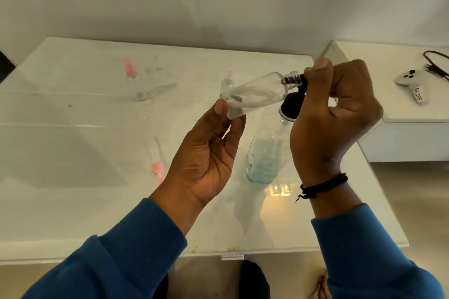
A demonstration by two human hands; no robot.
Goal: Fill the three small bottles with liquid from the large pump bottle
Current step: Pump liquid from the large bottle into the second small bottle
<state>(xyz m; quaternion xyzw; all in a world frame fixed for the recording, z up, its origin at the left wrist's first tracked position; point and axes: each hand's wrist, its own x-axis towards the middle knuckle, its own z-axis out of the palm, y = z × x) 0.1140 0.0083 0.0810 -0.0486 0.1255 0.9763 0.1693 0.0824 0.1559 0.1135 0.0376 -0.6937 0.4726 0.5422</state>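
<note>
Above the right half of the tabletop (73,128), near its front edge, the left hand (206,150) is holding a small clear bottle (255,96) by its base end, thumb and fingertips pinching the bottom. The bottle is lying nearly horizontal, long axis running from the left hand up and right, its threaded neck pointing at the black pump nozzle (302,79).

The right hand (340,109) is curling round the pump head of the large pump bottle (267,153), thumb on top; exact finger placement on the pump is hidden. The nozzle is sitting right at the small bottle's mouth, touching or just inside, can't tell which. The large bottle is standing upright on the tabletop directly under the right hand, pale blue-green liquid in its lower part.

The small bottle is looking empty or nearly so; the white inside could be reflection. Judgement: filling is at the start for this one.

Two more small bottles are standing toward the back: one with a pink cap (132,80), one with a clear cap (228,82). A loose pink sprayer cap (156,162) is lying left of the left wrist.
</note>
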